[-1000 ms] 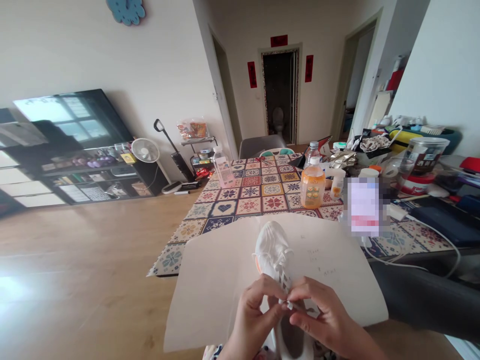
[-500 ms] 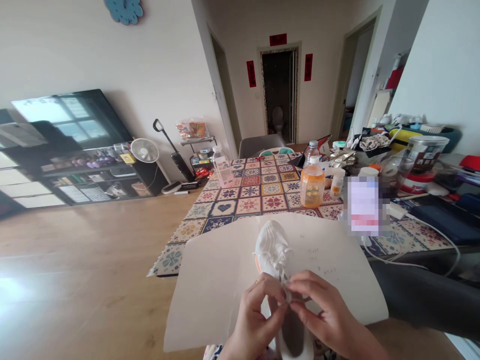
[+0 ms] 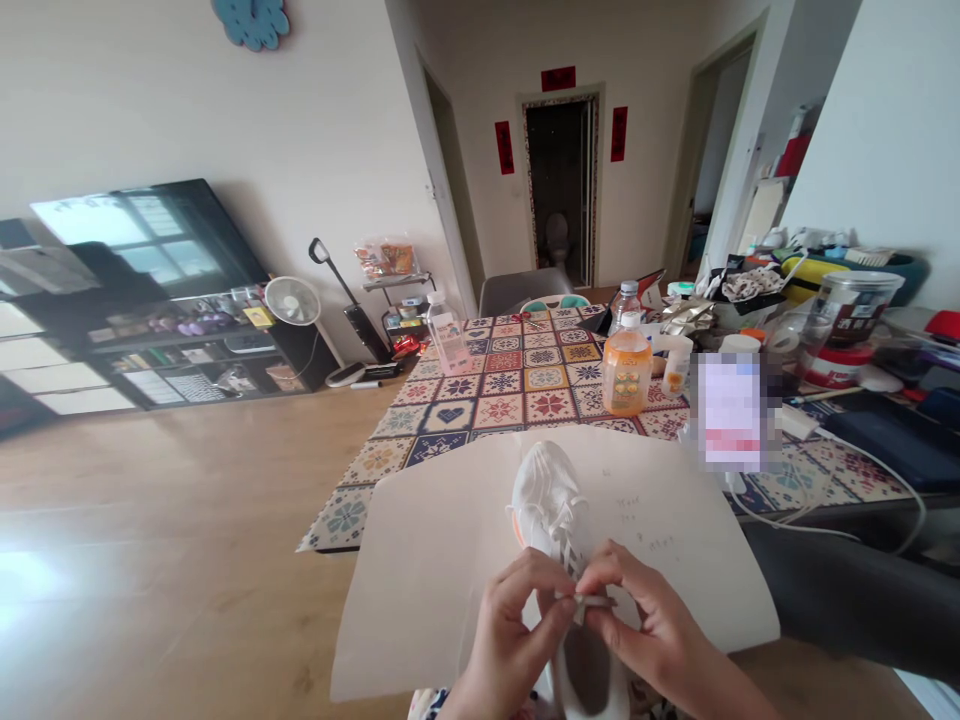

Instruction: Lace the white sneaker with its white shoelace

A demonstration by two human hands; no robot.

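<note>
A white knit sneaker (image 3: 544, 510) lies toe-away on a large cream sheet of paper (image 3: 420, 590) over my lap, with its opening towards me. My left hand (image 3: 517, 625) and my right hand (image 3: 645, 620) meet over the sneaker's laced front. Each pinches a white shoelace (image 3: 581, 603) between thumb and fingers. The fingers hide the lower laces, and the sheet carries small handwritten marks.
Beyond the sheet stands a table with a patterned cloth (image 3: 540, 380), holding an orange juice bottle (image 3: 627, 375), a water bottle (image 3: 448, 340) and cluttered items at right. A white cable (image 3: 847, 500) trails there. A wooden floor (image 3: 187, 500) spreads left.
Both hands have drawn closer together over the sneaker, and the pinched lace now shows between the fingertips. The sneaker stays in about the same place.
</note>
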